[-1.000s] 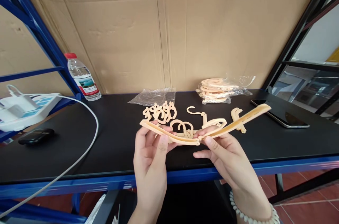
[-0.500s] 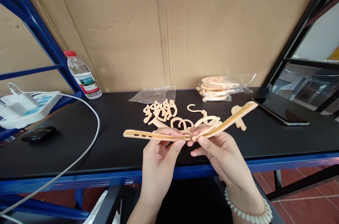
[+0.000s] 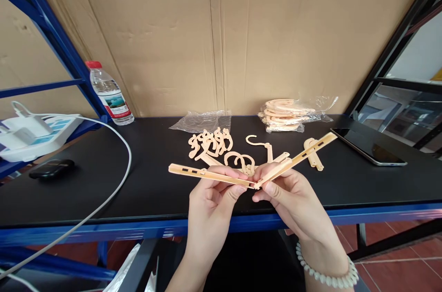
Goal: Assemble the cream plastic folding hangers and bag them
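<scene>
Between the fingers of my left hand (image 3: 212, 204) is a slotted beige plastic hanger arm (image 3: 193, 172), pointing left and tilted slightly upward. My right hand (image 3: 293, 200) pinches a second slotted hanger arm (image 3: 307, 154), which slants up to the right. The inner ends of the two arms meet, or nearly meet, between my fingertips; whether they are joined I cannot tell. Just behind my hands lie loose curved hanger hooks (image 3: 240, 161) and a hook with a short stem (image 3: 264, 144). Another pile of small hook pieces (image 3: 211, 141) sits farther back to the left.
A clear plastic bag (image 3: 203, 121) and a bag of hanger parts (image 3: 288, 114) lie at the back. On the right are folded hanger pieces (image 3: 313, 154) and a phone (image 3: 369, 147). A bottle (image 3: 112, 96), power strip (image 3: 51, 133), white cable (image 3: 126, 167) and black object (image 3: 51, 169) are left.
Both hanger arms have turned in my hands, so their slotted faces show more now. The left arm's outer end has risen, and the inner ends sit closer together.
</scene>
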`<state>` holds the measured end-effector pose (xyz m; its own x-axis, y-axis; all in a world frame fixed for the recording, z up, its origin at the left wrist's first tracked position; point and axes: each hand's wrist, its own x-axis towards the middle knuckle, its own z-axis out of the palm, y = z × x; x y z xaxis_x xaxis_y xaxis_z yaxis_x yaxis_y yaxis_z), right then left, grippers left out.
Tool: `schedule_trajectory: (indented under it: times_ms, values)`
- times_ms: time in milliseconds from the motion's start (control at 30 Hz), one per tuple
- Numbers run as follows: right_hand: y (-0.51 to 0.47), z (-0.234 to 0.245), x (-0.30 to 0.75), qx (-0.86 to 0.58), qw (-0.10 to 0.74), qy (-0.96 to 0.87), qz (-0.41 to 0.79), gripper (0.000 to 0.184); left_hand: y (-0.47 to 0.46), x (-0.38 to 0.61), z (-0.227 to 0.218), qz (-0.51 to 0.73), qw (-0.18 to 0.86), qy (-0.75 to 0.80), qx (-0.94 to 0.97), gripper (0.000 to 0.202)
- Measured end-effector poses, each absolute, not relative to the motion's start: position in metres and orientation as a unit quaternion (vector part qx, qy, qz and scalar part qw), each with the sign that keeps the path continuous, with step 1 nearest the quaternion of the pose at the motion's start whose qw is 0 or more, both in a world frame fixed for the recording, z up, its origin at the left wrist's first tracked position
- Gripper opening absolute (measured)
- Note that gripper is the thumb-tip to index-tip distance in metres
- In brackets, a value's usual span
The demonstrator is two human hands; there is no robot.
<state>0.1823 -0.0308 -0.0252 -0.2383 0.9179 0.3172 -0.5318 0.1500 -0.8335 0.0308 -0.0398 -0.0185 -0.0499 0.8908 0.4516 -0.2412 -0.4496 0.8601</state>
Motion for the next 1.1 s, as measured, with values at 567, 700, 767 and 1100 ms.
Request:
schedule_trajectory:
  times_ms: [567, 700, 767, 1100]
  values:
    - [-0.034, -0.028, 0.178, -0.238, 0.598, -0.48, 0.596, 0.002, -0.042, 0.031, -0.019, 0.654, 0.391, 0.323, 0.561, 0.018]
    - [-0.035, -0.03, 0.175, -0.251, 0.622, -0.486, 0.56, 0.003, -0.046, 0.034, -0.019, 0.649, 0.387, 0.342, 0.559, 0.015]
    - [-0.036, -0.031, 0.173, -0.252, 0.632, -0.483, 0.551, 0.004, -0.048, 0.035, -0.019, 0.655, 0.388, 0.346, 0.548, 0.014]
    - [-0.036, -0.029, 0.176, -0.232, 0.608, -0.477, 0.591, 0.001, -0.044, 0.032, -0.018, 0.673, 0.417, 0.321, 0.52, 0.011]
